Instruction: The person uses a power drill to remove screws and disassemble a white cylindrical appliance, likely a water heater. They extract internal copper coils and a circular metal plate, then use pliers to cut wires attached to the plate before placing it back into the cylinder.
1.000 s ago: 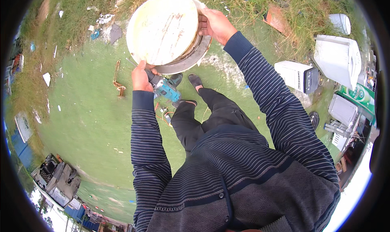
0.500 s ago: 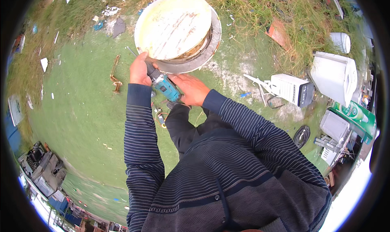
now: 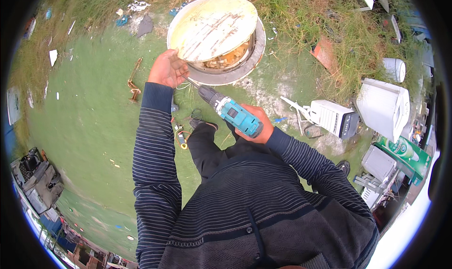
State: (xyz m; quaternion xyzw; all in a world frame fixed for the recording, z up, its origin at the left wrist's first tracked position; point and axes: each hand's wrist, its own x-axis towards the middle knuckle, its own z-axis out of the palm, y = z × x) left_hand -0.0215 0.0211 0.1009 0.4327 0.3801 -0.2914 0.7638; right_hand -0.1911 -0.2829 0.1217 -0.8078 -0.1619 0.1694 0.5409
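My right hand (image 3: 260, 123) is wrapped round the handle of a teal and black cordless drill (image 3: 235, 113). The drill slants up and left, and the thin bit in its chuck ends close to the fingers of my left hand (image 3: 169, 70). That left hand is open, its fingers loosely bent and apart. It lies beside the near left edge of a pale yellow round lid (image 3: 214, 26); I cannot tell whether the thumb touches it. The lid rests tilted over a grey round rim (image 3: 254, 64), with a brownish inside showing through the gap.
A rusty metal bracket (image 3: 134, 83) lies on the green ground left of the lid. A small yellow and blue device (image 3: 182, 139) with wires is near my foot. To the right stand a white computer case (image 3: 327, 117), a white bin-like box (image 3: 383, 106) and a white bucket (image 3: 394, 70).
My left hand has come off the front of the drill and opened beside the lid. My right hand has drawn the drill back toward me and right, now gripping its handle.
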